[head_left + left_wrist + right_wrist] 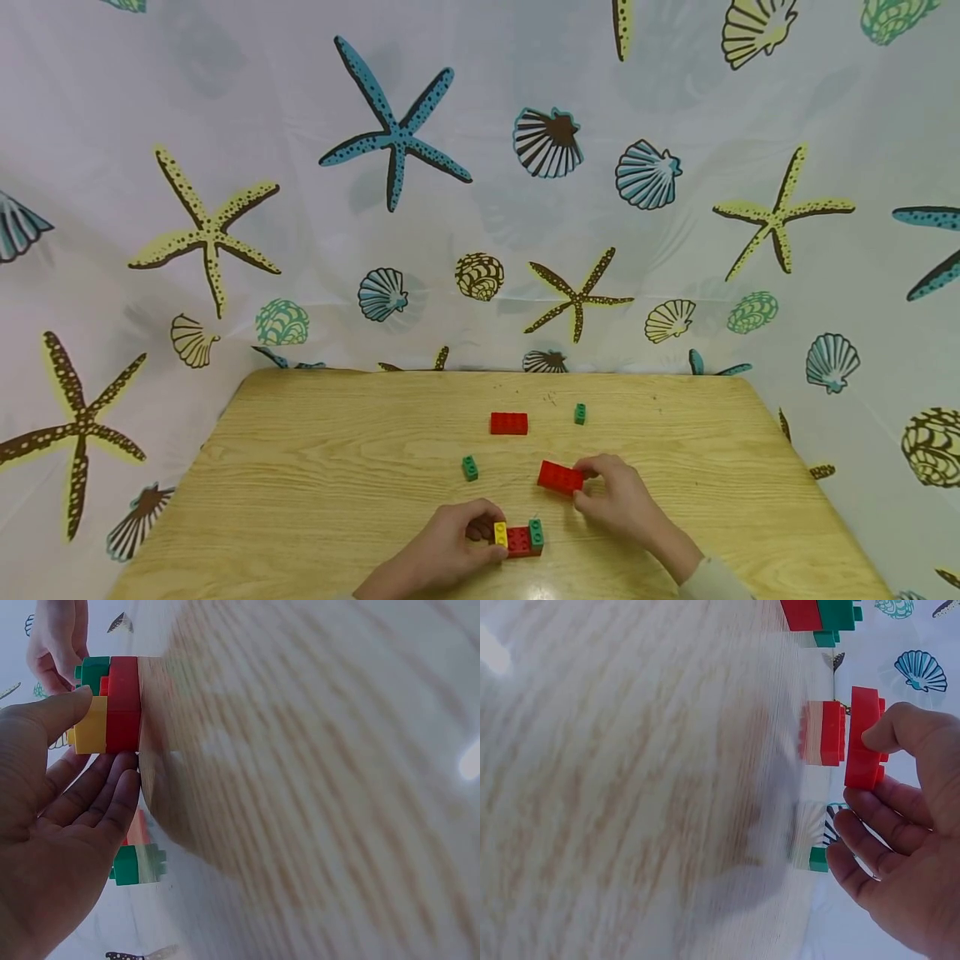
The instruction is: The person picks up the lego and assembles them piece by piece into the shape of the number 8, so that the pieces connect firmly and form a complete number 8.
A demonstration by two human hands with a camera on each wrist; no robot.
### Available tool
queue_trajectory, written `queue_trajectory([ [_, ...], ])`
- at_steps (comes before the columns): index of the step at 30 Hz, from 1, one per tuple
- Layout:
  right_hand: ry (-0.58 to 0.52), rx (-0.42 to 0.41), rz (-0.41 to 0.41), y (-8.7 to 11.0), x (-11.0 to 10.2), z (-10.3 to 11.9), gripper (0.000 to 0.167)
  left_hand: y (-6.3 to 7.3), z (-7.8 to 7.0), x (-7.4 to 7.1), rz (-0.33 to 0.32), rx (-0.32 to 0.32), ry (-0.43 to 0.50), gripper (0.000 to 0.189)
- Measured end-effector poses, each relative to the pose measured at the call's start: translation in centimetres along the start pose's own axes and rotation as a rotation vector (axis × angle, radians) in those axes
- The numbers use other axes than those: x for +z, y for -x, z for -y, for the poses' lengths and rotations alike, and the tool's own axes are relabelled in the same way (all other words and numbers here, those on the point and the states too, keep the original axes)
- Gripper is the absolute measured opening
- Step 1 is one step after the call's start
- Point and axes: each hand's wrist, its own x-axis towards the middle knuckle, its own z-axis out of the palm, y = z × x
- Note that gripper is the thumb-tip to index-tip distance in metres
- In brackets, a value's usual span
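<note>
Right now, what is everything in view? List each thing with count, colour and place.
Brick assembly: one, a red brick with a yellow brick on its left end and a green brick on its right end, near edge of the table.
Red brick: one, at the right hand's fingertips; the right wrist view shows it clear of the wood.
Loose red brick: one, farther back on the table.
Small green bricks: two, one mid-table, one near the far edge.
Table: one, light wood.
Backdrop: white sheet with starfish and shells.
Left hand: holds the assembly.
Right hand: pinches the red brick.
</note>
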Motion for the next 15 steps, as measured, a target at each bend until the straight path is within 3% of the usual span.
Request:
queue_trajectory([
  [9, -0.020, -0.059, 0.045, 0.8, -0.1, 0.4, 0.030, -0.1, 0.1, 0.1, -0.005, -0.006, -0.007, 0.027],
  [15, -0.040, -0.148, 0.064, 1.2, 0.0, 0.7, 0.029, -0.1, 0.2, 0.0, -0.008, 0.014, -0.014, 0.027],
])
